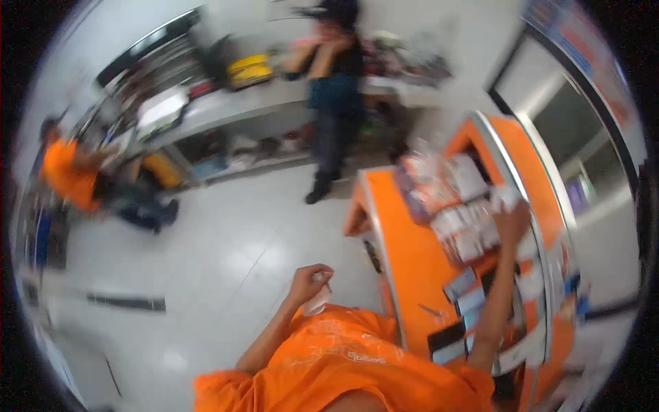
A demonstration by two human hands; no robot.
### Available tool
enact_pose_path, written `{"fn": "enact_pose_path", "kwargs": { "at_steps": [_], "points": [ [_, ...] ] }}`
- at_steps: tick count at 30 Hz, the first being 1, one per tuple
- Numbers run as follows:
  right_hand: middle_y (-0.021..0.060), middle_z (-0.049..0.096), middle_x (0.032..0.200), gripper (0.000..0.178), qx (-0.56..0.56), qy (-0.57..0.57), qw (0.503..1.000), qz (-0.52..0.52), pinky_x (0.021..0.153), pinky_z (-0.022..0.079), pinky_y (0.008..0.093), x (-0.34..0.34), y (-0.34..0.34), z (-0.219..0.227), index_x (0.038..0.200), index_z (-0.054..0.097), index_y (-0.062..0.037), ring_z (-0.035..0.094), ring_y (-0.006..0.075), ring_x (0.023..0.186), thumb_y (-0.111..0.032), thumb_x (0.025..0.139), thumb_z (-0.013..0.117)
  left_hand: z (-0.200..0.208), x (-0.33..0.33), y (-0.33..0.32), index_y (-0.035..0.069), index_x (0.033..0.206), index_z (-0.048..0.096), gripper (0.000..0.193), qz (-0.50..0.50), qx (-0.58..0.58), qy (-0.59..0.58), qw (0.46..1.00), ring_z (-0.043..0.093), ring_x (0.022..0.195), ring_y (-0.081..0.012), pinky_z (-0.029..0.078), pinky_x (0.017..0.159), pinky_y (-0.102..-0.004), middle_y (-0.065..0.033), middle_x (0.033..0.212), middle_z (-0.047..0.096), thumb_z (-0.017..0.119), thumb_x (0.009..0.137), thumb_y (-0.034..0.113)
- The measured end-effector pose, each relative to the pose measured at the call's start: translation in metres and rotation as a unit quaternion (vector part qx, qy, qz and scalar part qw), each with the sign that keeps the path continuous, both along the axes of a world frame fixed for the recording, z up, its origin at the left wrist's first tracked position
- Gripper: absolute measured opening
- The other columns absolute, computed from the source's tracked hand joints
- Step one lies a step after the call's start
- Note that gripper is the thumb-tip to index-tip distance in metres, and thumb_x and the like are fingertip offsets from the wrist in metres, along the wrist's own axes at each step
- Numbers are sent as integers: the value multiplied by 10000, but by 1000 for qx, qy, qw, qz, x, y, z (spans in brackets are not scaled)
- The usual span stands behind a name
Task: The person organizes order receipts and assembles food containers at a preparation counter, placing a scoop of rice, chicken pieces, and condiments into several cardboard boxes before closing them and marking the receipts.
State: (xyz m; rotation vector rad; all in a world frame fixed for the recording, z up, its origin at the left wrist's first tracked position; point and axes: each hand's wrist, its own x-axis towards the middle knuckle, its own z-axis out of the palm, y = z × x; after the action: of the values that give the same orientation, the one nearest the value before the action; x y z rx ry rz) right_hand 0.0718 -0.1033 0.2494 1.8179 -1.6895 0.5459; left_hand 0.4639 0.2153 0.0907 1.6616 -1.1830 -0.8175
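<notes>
My left hand (312, 283) is held in front of my body, its fingers curled in a pinch. From it hangs a small, pale, see-through plastic bag (317, 302), its contents too blurred to tell. My right hand (513, 223) reaches out over the orange counter (405, 268) at the right. Its fingers close on a crumpled white packet (505, 198). Right beside that hand lie several white packets (467, 230) in clear wrapping, with a clear plastic bundle (427, 175) behind them.
Several phones (470, 302) lie on the counter below my right forearm. A raised orange ledge (511, 144) borders its far side. Along the back wall runs a cluttered grey bench (240, 99) with a yellow case (249, 71). One person (336, 89) stands there; another in orange (72, 175) sits at the left.
</notes>
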Motion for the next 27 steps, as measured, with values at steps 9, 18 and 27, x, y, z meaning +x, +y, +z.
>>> {"fn": "enact_pose_path", "kwargs": {
  "at_steps": [9, 18, 27],
  "points": [
    [159, 502, 1302, 658, 95, 148, 962, -210, 950, 395, 494, -14, -10, -21, 1267, 500, -19, 472, 361, 1192, -555, 912, 363, -1, 79, 50, 94, 937, 684, 194, 129, 77, 48, 988, 636, 710, -189, 498, 675, -311, -77, 811, 681, 633, 840, 254],
    [114, 618, 1094, 538, -44, 192, 943, -268, 814, 465, 487, -17, -18, -28, 1119, 594, -26, 569, 309, 1035, -486, 932, 388, -6, 153, 99, 79, 924, 681, 209, 249, 37, 14, 968, 645, 724, -217, 495, 679, -315, -94, 821, 683, 635, 839, 264],
    [113, 630, 1038, 423, -153, 90, 956, -232, 821, 463, 431, 55, -1, -37, 1088, 613, -26, 583, 277, 983, -377, 931, 436, -14, 216, 80, 68, 924, 673, 205, 282, 76, 139, 946, 640, 699, -191, 489, 664, -298, -84, 794, 681, 647, 839, 253]
  ]
}}
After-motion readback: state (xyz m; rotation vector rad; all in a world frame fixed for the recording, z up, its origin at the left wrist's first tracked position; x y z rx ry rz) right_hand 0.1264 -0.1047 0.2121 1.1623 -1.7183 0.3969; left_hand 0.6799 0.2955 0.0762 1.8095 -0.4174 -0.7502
